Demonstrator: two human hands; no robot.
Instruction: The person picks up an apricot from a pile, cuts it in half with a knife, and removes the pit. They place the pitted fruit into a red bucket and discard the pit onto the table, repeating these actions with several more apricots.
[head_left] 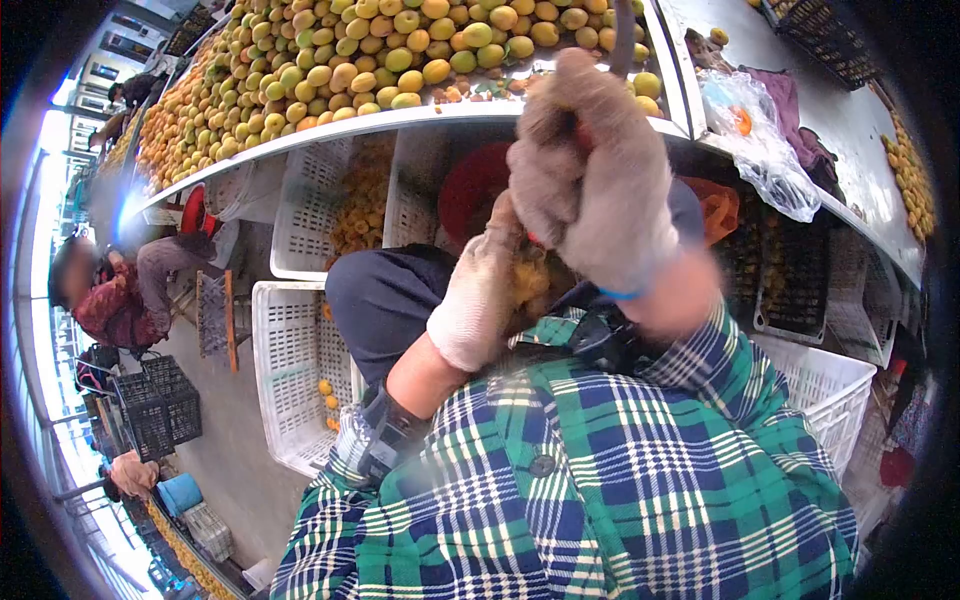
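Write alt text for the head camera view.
A person's blurred, gloved right hand is close to the gloved left hand before a green plaid shirt. Apricots lie heaped on a white-edged table beyond; white plastic crates stand below.

At the far right, a clear plastic bag [768, 160] droops over a white edge, with a purple cloth [778, 98] just beside it and a black crate [822, 42] farther off. At the left, a person in a dark red top [110, 308] sits near a slatted stool [214, 318]; black baskets [160, 408] and a light-blue container [180, 494] also stand on that side.
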